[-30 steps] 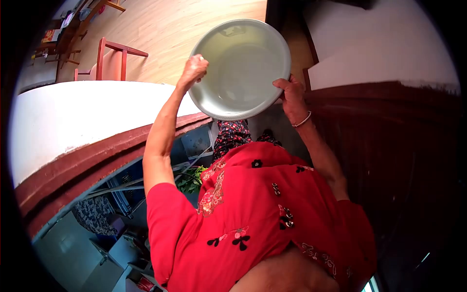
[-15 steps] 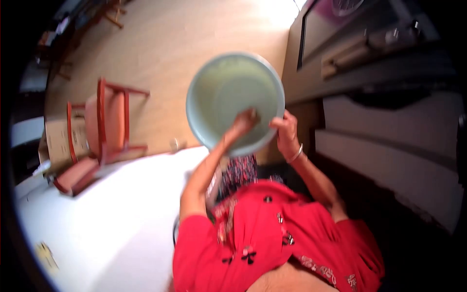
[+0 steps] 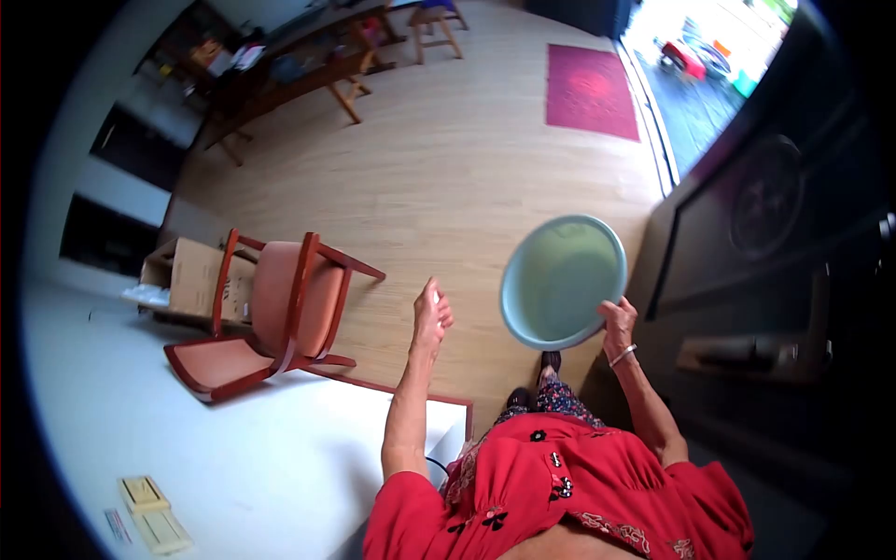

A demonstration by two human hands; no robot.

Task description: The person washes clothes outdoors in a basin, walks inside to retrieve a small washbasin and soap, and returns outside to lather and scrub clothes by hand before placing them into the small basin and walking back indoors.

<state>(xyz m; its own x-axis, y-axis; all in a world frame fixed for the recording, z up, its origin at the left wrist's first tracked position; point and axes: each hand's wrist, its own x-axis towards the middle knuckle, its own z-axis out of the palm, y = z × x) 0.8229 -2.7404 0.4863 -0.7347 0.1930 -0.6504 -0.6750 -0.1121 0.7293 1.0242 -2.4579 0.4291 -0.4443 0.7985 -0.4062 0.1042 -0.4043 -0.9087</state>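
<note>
My right hand [image 3: 618,322], with a bracelet at the wrist, is closed on the near right rim of a pale blue-green plastic basin [image 3: 562,280]. The basin hangs tilted above the floor, its inside facing up toward me; nothing distinct shows in it. Away from the basin, to its left, my left hand [image 3: 432,317] is raised over the floor with its fingers curled in. A small whitish spot shows at those fingers, too small to name.
A red-framed chair [image 3: 303,308] stands at left beside a cardboard box [image 3: 201,280]. A white surface [image 3: 271,457] fills the lower left. The dark door [image 3: 737,243] is close on my right. Ahead lies a red mat [image 3: 591,91] by a bright doorway.
My left hand has come out of the basin and moved left, its fingers curled. My right hand has carried the basin right and lower. The view has swung to show more floor and the doorway.
</note>
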